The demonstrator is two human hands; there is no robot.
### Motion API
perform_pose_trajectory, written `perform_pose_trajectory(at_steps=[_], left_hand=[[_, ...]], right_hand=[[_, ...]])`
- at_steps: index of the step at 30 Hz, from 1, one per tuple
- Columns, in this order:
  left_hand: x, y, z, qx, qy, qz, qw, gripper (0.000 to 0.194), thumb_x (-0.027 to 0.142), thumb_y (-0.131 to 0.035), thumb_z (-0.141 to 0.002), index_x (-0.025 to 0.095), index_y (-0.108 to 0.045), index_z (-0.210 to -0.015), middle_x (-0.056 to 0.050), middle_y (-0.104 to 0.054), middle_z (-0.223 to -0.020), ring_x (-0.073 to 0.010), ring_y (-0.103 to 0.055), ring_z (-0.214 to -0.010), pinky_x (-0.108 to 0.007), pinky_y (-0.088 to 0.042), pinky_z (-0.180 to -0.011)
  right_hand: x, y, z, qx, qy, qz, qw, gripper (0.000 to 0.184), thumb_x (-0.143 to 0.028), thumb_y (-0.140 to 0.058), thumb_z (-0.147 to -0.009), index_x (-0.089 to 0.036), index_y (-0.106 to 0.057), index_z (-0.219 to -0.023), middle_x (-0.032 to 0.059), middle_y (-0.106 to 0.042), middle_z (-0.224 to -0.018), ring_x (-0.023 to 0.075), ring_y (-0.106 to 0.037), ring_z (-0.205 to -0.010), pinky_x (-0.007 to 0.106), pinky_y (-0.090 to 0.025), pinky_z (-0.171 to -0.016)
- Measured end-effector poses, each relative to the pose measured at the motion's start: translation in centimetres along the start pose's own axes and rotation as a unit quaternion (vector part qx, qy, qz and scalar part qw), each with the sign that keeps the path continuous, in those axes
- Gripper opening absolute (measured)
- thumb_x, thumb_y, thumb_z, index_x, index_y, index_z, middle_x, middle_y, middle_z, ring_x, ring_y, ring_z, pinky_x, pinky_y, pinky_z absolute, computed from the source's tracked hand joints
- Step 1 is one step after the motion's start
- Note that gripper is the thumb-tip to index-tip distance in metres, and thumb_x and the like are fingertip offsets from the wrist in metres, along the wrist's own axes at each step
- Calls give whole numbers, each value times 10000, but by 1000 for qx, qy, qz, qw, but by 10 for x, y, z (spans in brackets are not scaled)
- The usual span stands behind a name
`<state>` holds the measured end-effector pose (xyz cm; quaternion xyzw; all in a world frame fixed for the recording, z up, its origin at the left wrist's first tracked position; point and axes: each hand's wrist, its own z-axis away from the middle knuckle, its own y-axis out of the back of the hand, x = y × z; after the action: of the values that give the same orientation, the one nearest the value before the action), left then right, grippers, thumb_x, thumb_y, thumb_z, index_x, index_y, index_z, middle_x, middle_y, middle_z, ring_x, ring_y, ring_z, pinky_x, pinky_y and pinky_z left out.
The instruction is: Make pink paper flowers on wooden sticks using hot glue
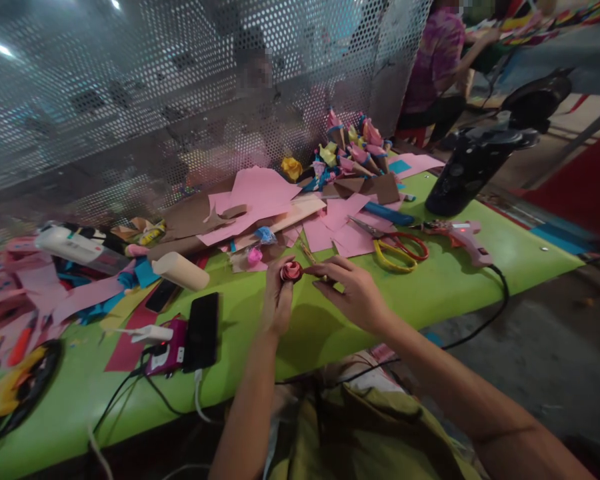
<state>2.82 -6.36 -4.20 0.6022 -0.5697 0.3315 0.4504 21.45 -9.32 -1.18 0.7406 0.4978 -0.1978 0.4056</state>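
Note:
My left hand (279, 298) is closed around a small rolled paper flower (291, 271), pink with darker red edges, held just above the green table. My right hand (353, 287) comes in from the right, its thumb and forefinger close together at the flower's side. The forefinger tip seems to meet the flower's edge; whether anything sits between those fingers is too small to make out. Just beyond the hands lie a bright pink crumpled paper piece (255, 257) and a blue one (265, 235). Pink paper sheets (260, 193) are spread behind them.
Scissors (397, 250) and a pink glue gun (463, 239) with a trailing cord lie at right, near a black tumbler (473, 170). Finished paper flowers (357, 147) stand at the back. At left are a phone (201, 331), a purple power adapter (167, 348) and cables. Another person (437, 60) sits beyond.

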Motion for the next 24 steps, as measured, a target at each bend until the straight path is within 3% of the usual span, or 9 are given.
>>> perform_pose_trajectory(at_steps=[4,8,11,13,15,19,24], left_hand=[[3,2,0,-25,-57,-78,995,392,416,-452,-979,267,-570,-1321,-82,-599,-1271,-246,-530,-1214,-401,-406,-1068],[5,3,0,-32,-88,-100,991,381,405,-421,-998,274,-548,-1331,-83,-592,-1266,-242,-526,-1207,-397,-411,-1054],[7,3,0,-34,-82,-90,992,375,396,-418,-1001,279,-539,-1336,-83,-582,-1278,-237,-531,-1192,-395,-421,-1041],[7,2,0,-36,-79,-83,993,377,398,-418,-1000,279,-536,-1337,-84,-574,-1295,-237,-528,-1200,-397,-420,-1045],[8,2,0,-37,-79,-78,993,381,402,-412,-1001,276,-535,-1338,-84,-574,-1296,-237,-526,-1206,-397,-419,-1047],[9,2,-1,-36,-78,-73,994,393,408,-419,-995,259,-546,-1335,-90,-586,-1282,-246,-542,-1191,-403,-432,-1037],[5,4,-3,-31,-75,-59,995,380,404,-445,-984,269,-568,-1317,-83,-593,-1288,-250,-544,-1210,-399,-422,-1055]], right_hand=[[5,26,7,34,-43,25,998,204,-192,-594,-922,-230,-721,-1077,52,-672,-915,149,-641,-711,261,-527,-653],[23,72,24,113,-79,139,981,191,-261,-617,-911,-237,-722,-1068,55,-679,-951,147,-618,-665,275,-519,-641],[45,111,41,168,-150,272,936,217,-291,-638,-886,-226,-726,-1073,97,-693,-977,182,-611,-692,317,-515,-708],[60,135,52,192,-211,373,883,274,-305,-647,-857,-196,-712,-1099,138,-680,-1018,253,-633,-866,382,-496,-850],[73,152,60,168,-263,443,841,348,-349,-633,-862,-168,-688,-1155,173,-665,-1079,308,-592,-1062,433,-427,-972],[84,163,65,98,-357,455,810,474,-438,-557,-903,-155,-633,-1274,198,-637,-1165,324,-529,-1129,413,-405,-917],[80,162,54,89,-422,426,796,514,-376,-561,-888,-127,-565,-1338,210,-622,-1222,313,-557,-1054,385,-389,-797]])
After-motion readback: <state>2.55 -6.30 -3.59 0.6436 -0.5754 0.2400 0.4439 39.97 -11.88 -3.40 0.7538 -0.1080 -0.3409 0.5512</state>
